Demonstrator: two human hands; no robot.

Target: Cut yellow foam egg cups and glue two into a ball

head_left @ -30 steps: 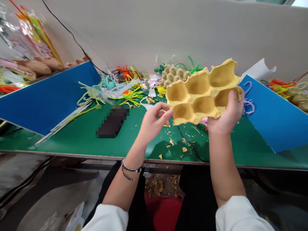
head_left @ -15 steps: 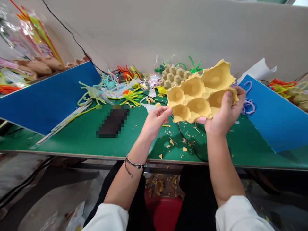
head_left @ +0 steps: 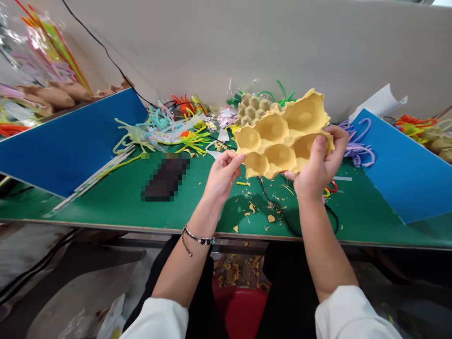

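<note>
A yellow painted egg tray with several cups is held up above the green table, its hollow side turned toward me. My right hand grips its right end, thumb pressed into a cup. My left hand pinches the lower left corner of the same tray with its fingertips. A bead bracelet sits on my left wrist. Yellow scraps lie on the table under the tray.
An unpainted grey egg tray and a pile of coloured pipe cleaners lie at the back. Purple pipe cleaners rest at right. Blue boards lean at both sides. A black cable crosses the table; a red bin stands below.
The yellow tray has shifted left and slightly down, tilting so its cups face me more. Both hands moved left with it; the left hand's fingers have closed on its corner.
</note>
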